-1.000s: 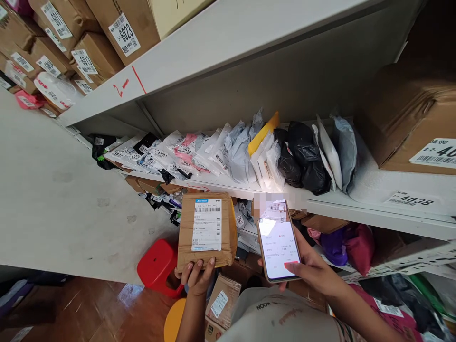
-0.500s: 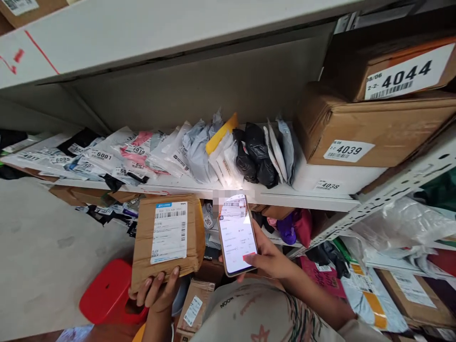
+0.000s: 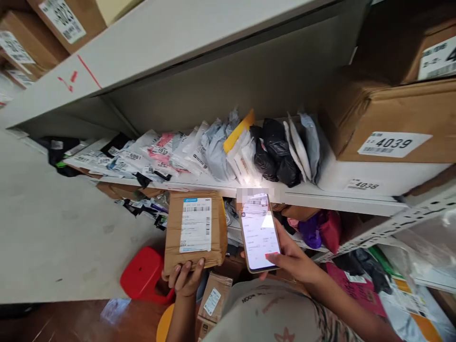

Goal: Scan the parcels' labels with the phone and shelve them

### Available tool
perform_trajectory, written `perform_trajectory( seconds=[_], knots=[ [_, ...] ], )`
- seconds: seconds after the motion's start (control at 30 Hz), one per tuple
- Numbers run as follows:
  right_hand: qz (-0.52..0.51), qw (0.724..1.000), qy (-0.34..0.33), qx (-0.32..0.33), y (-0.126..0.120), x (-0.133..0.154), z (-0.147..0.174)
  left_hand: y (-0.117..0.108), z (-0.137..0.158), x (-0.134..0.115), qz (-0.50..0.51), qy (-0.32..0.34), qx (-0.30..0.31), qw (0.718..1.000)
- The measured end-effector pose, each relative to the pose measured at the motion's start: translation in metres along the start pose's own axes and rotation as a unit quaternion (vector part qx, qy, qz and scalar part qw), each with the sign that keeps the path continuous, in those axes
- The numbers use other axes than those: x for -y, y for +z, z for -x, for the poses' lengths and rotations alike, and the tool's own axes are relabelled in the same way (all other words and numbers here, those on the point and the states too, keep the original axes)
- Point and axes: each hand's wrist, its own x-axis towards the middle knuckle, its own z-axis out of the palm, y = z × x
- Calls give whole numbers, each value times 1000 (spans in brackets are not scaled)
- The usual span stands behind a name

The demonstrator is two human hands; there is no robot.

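My left hand (image 3: 185,278) grips the lower edge of a brown cardboard parcel (image 3: 174,228), its white shipping label (image 3: 195,225) turned toward me. In my right hand (image 3: 288,251) is a smartphone (image 3: 258,237) held upright beside the parcel, and my thumb lies over the red button low on its lit screen. Light from the phone falls on the shelf edge (image 3: 342,202) just beyond it. Parcel and phone are apart, in front of the shelf.
Bagged parcels stand in a row on the shelf, among them black bags (image 3: 278,147) and a yellow envelope (image 3: 238,130). To the right sit a box marked 4039 (image 3: 399,118) and a white box (image 3: 402,175). A red stool (image 3: 142,270) is at lower left, cartons (image 3: 215,297) below.
The view has swung left, so the shelf, parcel and phone all appear further right. Both hands keep their hold, and the parcel looks slightly straighter.
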Motion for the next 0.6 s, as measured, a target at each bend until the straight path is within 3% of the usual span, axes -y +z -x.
perform_trajectory(
  seconds=[0.1, 0.23, 0.6],
  knots=[
    [-4, 1000, 11, 1, 0, -1, -1, -3, -24, -11, -48, 112, -69, 990],
    [-1, 1000, 13, 1, -1, -3, -2, -5, -38, -17, -51, 108, -67, 991],
    [17, 1000, 14, -11, -3, -4, -2, -12, -36, -11, -78, 118, -59, 988]
  ],
)
